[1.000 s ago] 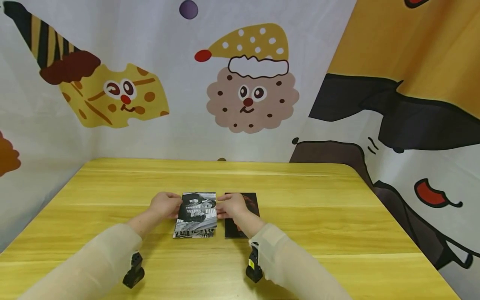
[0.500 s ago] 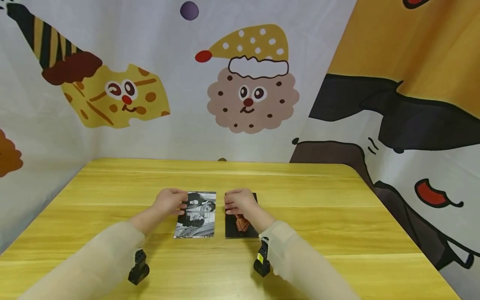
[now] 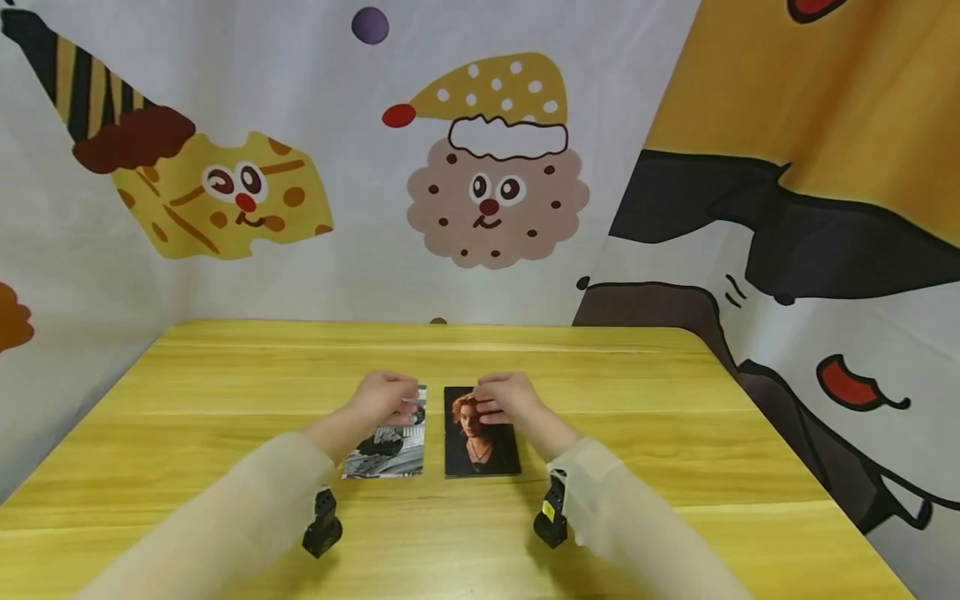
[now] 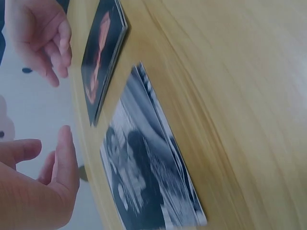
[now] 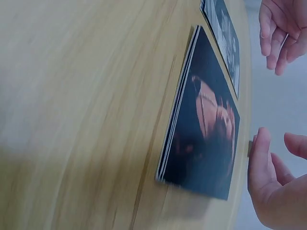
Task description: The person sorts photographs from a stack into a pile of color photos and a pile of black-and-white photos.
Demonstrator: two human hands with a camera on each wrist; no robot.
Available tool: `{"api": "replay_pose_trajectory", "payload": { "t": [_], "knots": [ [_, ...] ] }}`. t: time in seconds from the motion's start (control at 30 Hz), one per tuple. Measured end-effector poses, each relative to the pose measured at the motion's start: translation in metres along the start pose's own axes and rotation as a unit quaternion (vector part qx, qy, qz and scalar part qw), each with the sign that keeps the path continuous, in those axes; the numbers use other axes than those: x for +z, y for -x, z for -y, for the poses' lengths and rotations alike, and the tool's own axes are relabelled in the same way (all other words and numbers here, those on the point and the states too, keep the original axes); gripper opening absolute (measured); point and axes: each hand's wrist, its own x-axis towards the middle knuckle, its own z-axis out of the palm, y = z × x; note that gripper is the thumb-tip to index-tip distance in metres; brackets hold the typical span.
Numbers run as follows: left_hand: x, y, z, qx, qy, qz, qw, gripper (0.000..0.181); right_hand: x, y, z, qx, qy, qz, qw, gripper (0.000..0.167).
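1 printed cloth (image 3: pixel 285 50) behind, w/ cartoon figures; 1 wood-grain bench (image 3: pixel 637 400) in front. 2 cream sleeves (image 3: pixel 217 517) reach in, 1 per side. On the bench, 2 photo stacks side by side w/ a narrow gap b/w: L stack (image 3: pixel 393 454) b&w on top, R stack (image 3: pixel 480 446) dark w/ a red-haired portrait (layers show at the edges, exact no. unclear). 2 hands, both released, fingers loose: L hand (image 3: pixel 386 398) above L stack's far part, R hand (image 3: pixel 510 398) above R stack's, neither touching. 2 black wrist cams (image 3: pixel 322 525), 1 per arm.
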Motion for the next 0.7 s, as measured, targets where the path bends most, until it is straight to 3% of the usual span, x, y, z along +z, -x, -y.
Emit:
{"api": "replay_pose_trajectory", "payload": {
  "t": [0.33, 0.53, 0.7],
  "knots": [
    [0.027, -0.004, 0.001, 0.001, 0.014, 0.009, 0.9999, 0.037, -0.024, 0.003, -0.006, 0.004, 0.021, -0.006, 0.9998, 0.041],
    [0.036, -0.007, 0.006, -0.008, 0.009, -0.001, 0.9999, 0.038, -0.035, 0.003, -0.016, 0.016, 0.05, -0.025, 0.9983, 0.045],
    [0.041, -0.008, 0.009, -0.011, 0.001, 0.0, 0.9999, 0.038, -0.039, 0.002, -0.022, 0.024, 0.04, -0.036, 0.9983, 0.052]
  ]
}}
